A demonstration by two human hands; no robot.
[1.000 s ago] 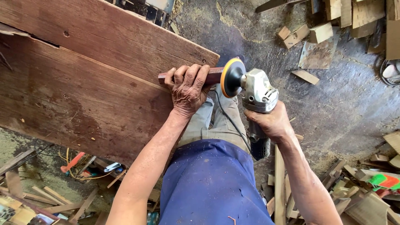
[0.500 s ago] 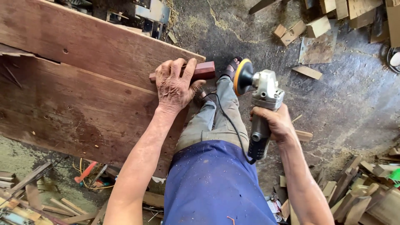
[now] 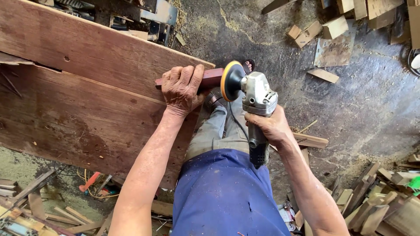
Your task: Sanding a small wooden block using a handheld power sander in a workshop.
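Gripping a short reddish-brown wood block (image 3: 210, 78), the left hand (image 3: 181, 87) lies just left of the frame's centre, fingers folded over the block's top and pinning it against the edge of the wide plank bench (image 3: 78, 100) that fills the left half of the picture. The right hand (image 3: 267, 126), right of centre, is wrapped tight around the dark handle of a grey angle grinder (image 3: 257, 102). Its orange-rimmed sanding disc (image 3: 229, 81) stands upright, face pressed to the block's free right end.

Half a second ago the disc stood a little apart from the block, off to its right; now the two touch. The left hand keeps the same grip and the same spot on the bench edge.

Below the hands run a grey trouser leg and blue shorts (image 3: 223, 196), with a sandalled foot partly hidden behind the disc. Most of the block is covered by the fingers, so its full length cannot be made out. Whether the disc is spinning cannot be told. Wood offcuts (image 3: 326, 30) lie scattered on the dusty floor at upper right, and more scraps (image 3: 376, 201) crowd the lower right corner, cut by the frame.
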